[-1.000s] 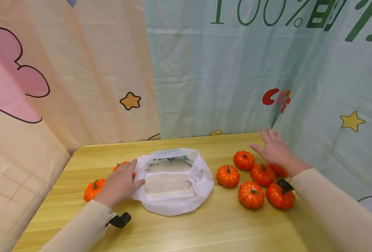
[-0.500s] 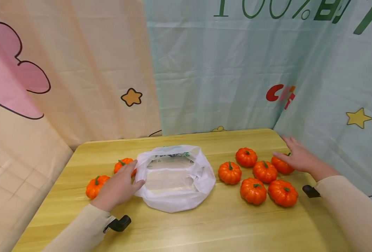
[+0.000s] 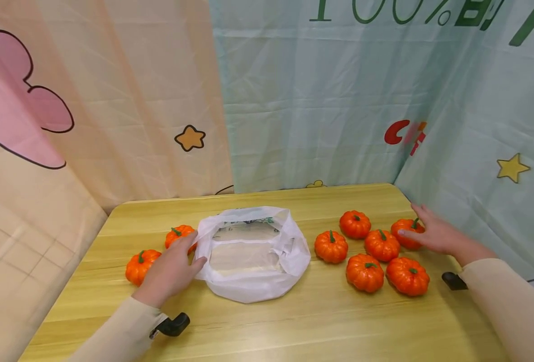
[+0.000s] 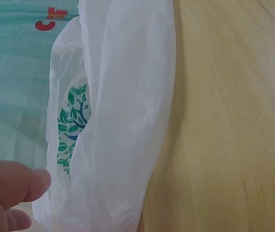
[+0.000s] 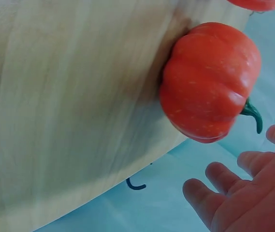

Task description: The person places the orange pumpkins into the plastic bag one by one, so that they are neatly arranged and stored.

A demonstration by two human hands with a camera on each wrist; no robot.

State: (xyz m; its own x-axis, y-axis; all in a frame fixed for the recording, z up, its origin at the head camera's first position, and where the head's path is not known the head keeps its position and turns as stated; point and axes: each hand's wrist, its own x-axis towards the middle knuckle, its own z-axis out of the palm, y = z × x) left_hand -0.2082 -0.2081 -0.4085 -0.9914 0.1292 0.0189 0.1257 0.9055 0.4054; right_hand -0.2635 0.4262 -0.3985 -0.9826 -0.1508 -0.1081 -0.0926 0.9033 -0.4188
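Note:
A white plastic bag (image 3: 249, 289) sits on the table with its mouth facing up and a green leaf print inside. My left hand (image 3: 169, 269) lies along the bag's left rim, thumb and fingers spread apart. In the left wrist view, fingertips (image 4: 28, 183) come right up to the bag's edge (image 4: 123, 121). On the right side, my right hand (image 3: 439, 234) reaches beside the rearmost right small orange pumpkin (image 3: 405, 234), fingers extended and thumb overlapping it. The right wrist view has this pumpkin (image 5: 209, 82) with its green stem toward the spread fingers (image 5: 200, 195).
Several more small pumpkins (image 3: 364, 273) cluster between the bag and my right hand. To the left of the bag are two others, one pumpkin (image 3: 140, 266) nearer and one pumpkin (image 3: 178, 234) partly behind my left hand. Printed curtains (image 3: 312, 110) hang behind the wooden table (image 3: 294, 332).
My right hand has come from above the back of the pumpkin group out to the right and lower, beside the rearmost right pumpkin. My left hand stays at the bag's rim. The head view shifts slightly.

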